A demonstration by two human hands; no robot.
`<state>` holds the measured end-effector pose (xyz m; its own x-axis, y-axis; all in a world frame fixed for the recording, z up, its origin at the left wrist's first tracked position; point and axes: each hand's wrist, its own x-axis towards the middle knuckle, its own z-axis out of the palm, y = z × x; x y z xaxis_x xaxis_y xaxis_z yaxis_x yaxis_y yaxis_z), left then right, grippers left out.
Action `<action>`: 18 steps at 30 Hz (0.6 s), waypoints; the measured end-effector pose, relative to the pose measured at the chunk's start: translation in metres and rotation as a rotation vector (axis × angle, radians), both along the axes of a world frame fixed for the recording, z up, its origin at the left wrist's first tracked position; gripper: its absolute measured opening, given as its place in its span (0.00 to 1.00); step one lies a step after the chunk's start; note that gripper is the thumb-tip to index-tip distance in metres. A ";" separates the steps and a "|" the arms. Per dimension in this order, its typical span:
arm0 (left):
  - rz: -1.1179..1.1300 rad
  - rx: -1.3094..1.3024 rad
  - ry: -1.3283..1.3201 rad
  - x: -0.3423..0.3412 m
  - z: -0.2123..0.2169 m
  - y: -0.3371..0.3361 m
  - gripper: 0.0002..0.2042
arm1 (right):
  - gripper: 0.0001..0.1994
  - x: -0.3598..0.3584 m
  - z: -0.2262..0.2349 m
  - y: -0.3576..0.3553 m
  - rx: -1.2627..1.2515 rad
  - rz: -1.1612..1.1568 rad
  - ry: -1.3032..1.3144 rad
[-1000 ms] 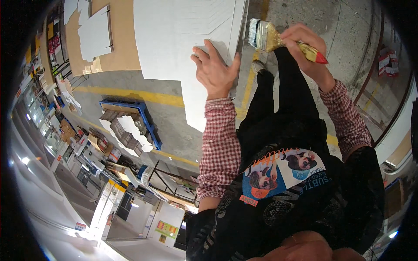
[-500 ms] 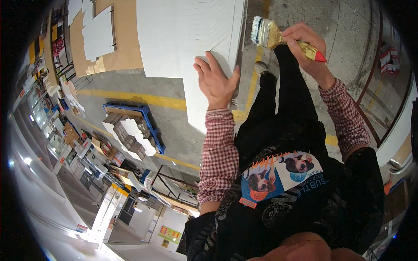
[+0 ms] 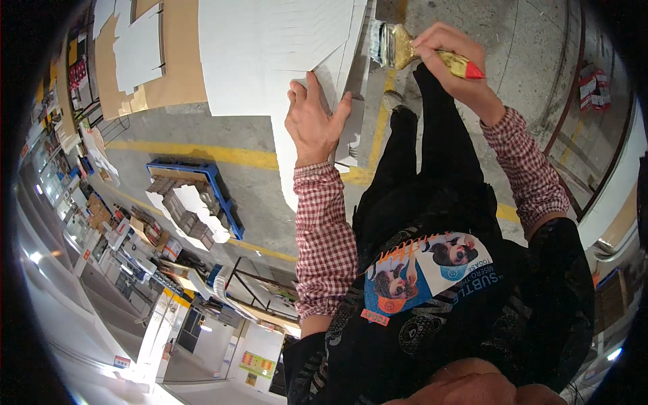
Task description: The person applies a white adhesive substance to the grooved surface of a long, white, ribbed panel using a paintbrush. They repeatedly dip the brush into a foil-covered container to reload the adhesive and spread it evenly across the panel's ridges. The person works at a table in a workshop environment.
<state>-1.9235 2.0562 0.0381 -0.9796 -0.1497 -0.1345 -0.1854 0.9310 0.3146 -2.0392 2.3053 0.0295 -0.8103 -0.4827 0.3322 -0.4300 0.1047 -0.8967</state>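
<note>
Fingers (image 3: 305,94) of the left hand (image 3: 314,121) are spread and laid flat on the white board (image 3: 270,47), near its right edge. A brush (image 3: 405,50) is pinched by the closed fingers (image 3: 439,40) of the right hand (image 3: 455,64), with its bristles just beside the board edge. The board is seen above the concrete floor (image 3: 223,182), and a blue pallet (image 3: 202,192) with stacked sheets lies well apart to the left.

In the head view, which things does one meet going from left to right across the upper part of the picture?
Brown cardboard sheet → white board stack → left hand flat on the board → paintbrush → right hand holding the brush handle.
</note>
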 end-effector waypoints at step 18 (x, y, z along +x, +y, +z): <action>0.260 -0.194 0.011 0.053 -0.062 0.038 0.59 | 0.02 0.044 0.003 0.019 0.014 -0.110 0.010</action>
<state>-1.8707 2.0945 -0.0241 -0.9065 -0.4166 -0.0684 -0.4222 0.8957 0.1396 -1.9956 2.3240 0.0328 -0.8551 -0.3961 0.3345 -0.4244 0.1643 -0.8904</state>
